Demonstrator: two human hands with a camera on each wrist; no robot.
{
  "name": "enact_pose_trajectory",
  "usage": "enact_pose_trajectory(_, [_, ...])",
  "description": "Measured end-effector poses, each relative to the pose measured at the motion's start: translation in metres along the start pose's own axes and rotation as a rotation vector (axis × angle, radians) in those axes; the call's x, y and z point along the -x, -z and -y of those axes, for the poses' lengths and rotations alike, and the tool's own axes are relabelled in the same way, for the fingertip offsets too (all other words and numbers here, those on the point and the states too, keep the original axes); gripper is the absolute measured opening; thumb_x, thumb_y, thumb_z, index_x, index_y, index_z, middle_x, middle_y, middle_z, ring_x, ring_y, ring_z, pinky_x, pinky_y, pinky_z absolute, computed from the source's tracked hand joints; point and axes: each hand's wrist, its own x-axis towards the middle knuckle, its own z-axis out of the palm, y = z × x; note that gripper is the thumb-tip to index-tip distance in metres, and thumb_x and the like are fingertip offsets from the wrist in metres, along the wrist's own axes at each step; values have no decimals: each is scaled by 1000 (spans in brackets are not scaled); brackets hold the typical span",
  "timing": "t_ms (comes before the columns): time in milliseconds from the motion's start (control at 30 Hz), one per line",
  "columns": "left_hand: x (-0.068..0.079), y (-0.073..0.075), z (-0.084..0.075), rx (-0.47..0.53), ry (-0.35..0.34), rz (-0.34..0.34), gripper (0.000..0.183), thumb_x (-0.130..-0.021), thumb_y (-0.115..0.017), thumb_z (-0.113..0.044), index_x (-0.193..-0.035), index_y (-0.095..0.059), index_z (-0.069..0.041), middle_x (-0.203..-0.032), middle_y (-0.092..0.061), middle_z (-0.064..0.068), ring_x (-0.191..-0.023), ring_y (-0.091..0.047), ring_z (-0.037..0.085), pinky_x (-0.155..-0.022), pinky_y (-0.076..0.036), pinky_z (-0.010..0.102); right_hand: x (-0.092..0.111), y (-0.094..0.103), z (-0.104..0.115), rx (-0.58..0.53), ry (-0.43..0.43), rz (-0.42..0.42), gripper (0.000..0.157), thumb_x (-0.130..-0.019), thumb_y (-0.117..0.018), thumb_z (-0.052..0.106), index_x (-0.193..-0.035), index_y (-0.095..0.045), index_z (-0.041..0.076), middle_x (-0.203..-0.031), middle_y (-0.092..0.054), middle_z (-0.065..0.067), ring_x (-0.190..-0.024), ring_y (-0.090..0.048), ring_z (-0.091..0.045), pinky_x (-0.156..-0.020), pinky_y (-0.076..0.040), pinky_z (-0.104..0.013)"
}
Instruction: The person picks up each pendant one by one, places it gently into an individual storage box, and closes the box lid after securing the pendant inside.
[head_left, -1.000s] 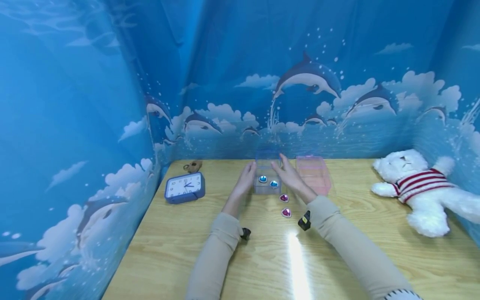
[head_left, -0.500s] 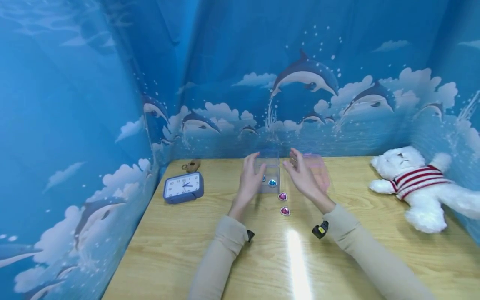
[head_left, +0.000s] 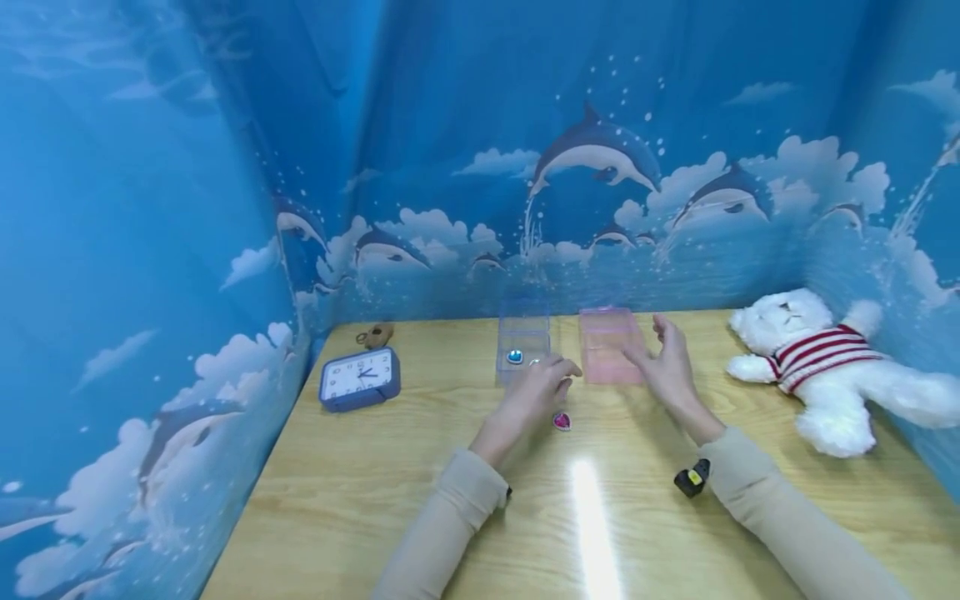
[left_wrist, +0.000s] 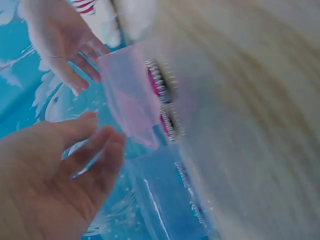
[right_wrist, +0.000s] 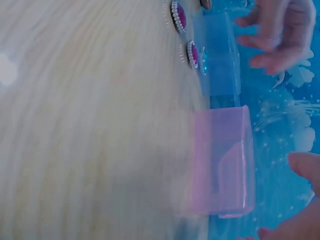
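My left hand (head_left: 531,392) hovers over the near right corner of a clear blue box (head_left: 524,323), fingers loosely bent, holding nothing. One blue heart-shaped gem (head_left: 514,357) shows inside; another is mostly covered by the hand. A pink gem (head_left: 562,422) with a silver rim lies on the table in front. The left wrist view shows a second pink gem (left_wrist: 169,122) too, hidden by my hand in the head view. Beside the right edge of a clear pink box (head_left: 611,346), my right hand (head_left: 670,371) is spread with nothing in it.
On the left stand a blue clock (head_left: 360,379) and a small brown object with a ring (head_left: 377,335). A white teddy bear (head_left: 828,358) in a striped sweater lies at the right. A dolphin-print curtain (head_left: 465,167) closes off the back of the wooden table (head_left: 337,500).
Both hands have left the sides of the blue box. My right hand has moved right, past the pink box; my left has come nearer and right, over the box's near corner.
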Motion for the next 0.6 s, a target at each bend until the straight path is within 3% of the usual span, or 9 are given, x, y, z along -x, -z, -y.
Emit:
enact_pose_trajectory(167, [0, -12, 1, -207, 24, 151, 35, -101, -72, -17, -135, -68, -25, -128, -70, -2, -106, -72, 15, -87, -61, 22, -1, 1, -6, 15, -48, 65, 95, -102, -70, 25, -165, -6, -7, -168, -15, -38, -152, -25, -59, -126, -31, -68])
enact_pose_trajectory(400, [-2, -14, 1, -341, 30, 217, 36, -101, -71, -18, -136, -68, -26, -124, -71, -2, -105, -71, 14, -90, -61, 24, -3, 1, -5, 21, -139, 167, 94, -102, -69, 26, -166, -7, -5, -167, -16, -38, -151, -31, -57, -122, -40, -65])
enact_pose_trajectory(600, [-4, -17, -2, -413, 26, 276, 28, -101, -70, -18, -127, -73, -27, -118, -72, -2, -105, -70, 14, -88, -62, 26, -3, 0, -5, 49, -146, 201, 86, -105, -65, 22, -165, -11, -7, -166, -23, -38, -148, -35, -56, -119, -43, -65])
